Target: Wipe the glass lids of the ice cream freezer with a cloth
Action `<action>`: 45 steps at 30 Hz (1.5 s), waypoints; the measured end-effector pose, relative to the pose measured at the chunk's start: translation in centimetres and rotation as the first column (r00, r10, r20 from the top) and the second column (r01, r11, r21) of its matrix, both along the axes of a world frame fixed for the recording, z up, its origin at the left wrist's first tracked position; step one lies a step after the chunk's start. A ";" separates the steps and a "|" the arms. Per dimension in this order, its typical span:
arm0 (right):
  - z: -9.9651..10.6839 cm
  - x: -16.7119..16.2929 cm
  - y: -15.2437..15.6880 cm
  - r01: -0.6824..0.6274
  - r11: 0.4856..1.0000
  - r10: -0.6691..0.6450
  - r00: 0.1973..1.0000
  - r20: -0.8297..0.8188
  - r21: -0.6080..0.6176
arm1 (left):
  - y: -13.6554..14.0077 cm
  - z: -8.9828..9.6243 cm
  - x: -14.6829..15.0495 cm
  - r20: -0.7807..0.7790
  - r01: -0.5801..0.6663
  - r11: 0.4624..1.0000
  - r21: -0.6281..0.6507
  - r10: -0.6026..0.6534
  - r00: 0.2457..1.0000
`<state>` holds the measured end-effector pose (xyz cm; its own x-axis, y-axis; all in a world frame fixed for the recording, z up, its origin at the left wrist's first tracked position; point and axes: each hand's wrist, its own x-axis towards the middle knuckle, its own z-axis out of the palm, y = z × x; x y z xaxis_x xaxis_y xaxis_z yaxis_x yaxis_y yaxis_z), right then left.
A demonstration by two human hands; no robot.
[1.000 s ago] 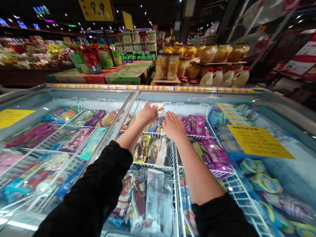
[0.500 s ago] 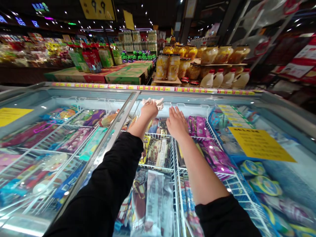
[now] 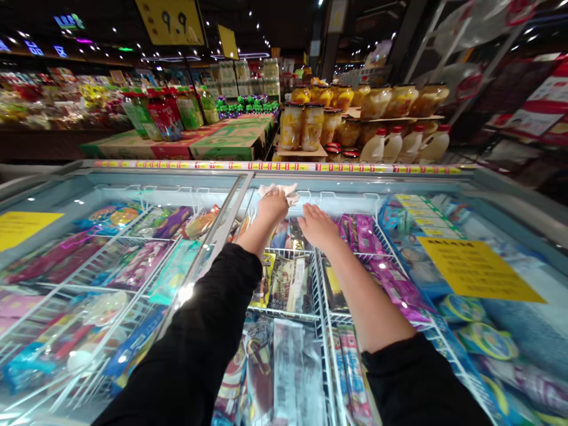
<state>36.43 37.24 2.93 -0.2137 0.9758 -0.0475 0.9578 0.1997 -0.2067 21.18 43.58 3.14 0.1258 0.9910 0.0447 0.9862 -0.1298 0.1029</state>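
My left hand (image 3: 272,208) is closed around a crumpled pale cloth (image 3: 291,193), which sticks out past the fingers near the far inner wall of a chest freezer. Just to its right, my right hand (image 3: 319,227) is flat with its fingers stretched out and holds nothing. Both arms reach over the freezer's uncovered middle section. Below them, wire baskets (image 3: 279,313) hold wrapped ice creams (image 3: 282,283) and long silvery packets (image 3: 288,367). Whether the right palm touches anything is hidden.
A sliding glass lid with a metal frame (image 3: 226,228) covers the left side. Yellow notices lie at both sides, one on the right (image 3: 481,269). Price labels line the far rim (image 3: 284,167). Beyond stand fruit jars (image 3: 313,127), white jugs (image 3: 394,145) and bottles (image 3: 164,115).
The view has tipped up slightly, so the freezer sits lower in the picture. My right hand's fingers now slant more to the left. The cloth stays in my left hand.
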 end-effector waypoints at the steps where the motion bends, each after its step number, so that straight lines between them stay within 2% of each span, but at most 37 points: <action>1: 0.1 -0.2 0.8 0.004 1.000 -0.004 1.000 -0.003 -0.002 | -0.8 -0.3 -0.1 0.003 0.005 1.000 0.016 -0.005 1.000; 3: 0.0 -0.8 2.2 0.006 1.000 -0.006 1.000 -0.004 0.028 | -1.9 -1.0 -0.3 0.002 0.085 0.996 0.038 -0.085 0.996; 5: -0.4 -1.2 3.1 0.003 0.997 -0.003 1.000 -0.004 0.081 | -1.9 -1.3 -0.5 -0.002 0.172 0.985 0.025 -0.172 0.985; 9: -1.2 -1.2 3.6 -0.017 0.989 0.019 1.000 -0.011 0.146 | 1.5 -0.9 -1.3 -0.004 0.301 0.953 -0.031 -0.301 0.954; 12: -1.5 -1.0 3.5 -0.011 0.990 0.015 1.000 -0.024 0.142 | 4.0 -0.6 -2.6 0.001 0.238 0.971 -0.022 -0.238 0.971; 16: -1.5 -1.1 3.4 -0.009 0.986 0.014 0.999 -0.034 0.167 | 3.5 -1.1 -3.9 0.014 0.133 0.991 0.023 -0.134 0.991; 19: -1.5 -1.2 3.4 -0.012 0.984 0.018 0.999 -0.033 0.180 | 2.4 -1.4 -3.0 0.030 0.198 0.980 0.016 -0.198 0.980; 22: -1.5 -1.2 3.4 -0.014 0.984 0.020 0.999 -0.034 0.180 | 3.2 -1.0 -1.6 0.041 0.280 0.959 -0.043 -0.279 0.959; 27: -1.6 -1.0 3.5 -0.020 0.983 0.025 0.999 -0.025 0.181 | 6.4 -0.1 -1.2 0.032 0.204 0.977 -0.062 -0.202 0.979; 32: -1.9 -1.1 3.9 -0.018 0.979 0.027 0.999 -0.042 0.204 | 5.3 -1.0 -1.1 -0.007 0.150 0.988 0.018 -0.150 0.989; 36: -2.1 -1.2 4.1 -0.008 0.973 0.023 0.998 -0.064 0.230 | 4.9 -1.5 -0.1 -0.005 0.283 0.959 -0.002 -0.283 0.959; 38: -2.1 -1.2 4.1 -0.002 0.972 0.020 0.997 -0.072 0.236 | 5.9 -1.4 0.4 0.013 0.303 0.953 -0.029 -0.302 0.953; 45: -2.2 -1.0 4.3 0.007 0.981 0.006 0.998 -0.065 0.194 | 10.5 -0.3 0.3 0.020 0.198 0.979 -0.056 -0.198 0.980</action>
<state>35.48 41.54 0.75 -0.2093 0.9652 0.1568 0.9439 0.2414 -0.2256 21.44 54.10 2.89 0.3195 0.9476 -0.0081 0.9399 -0.3158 0.1296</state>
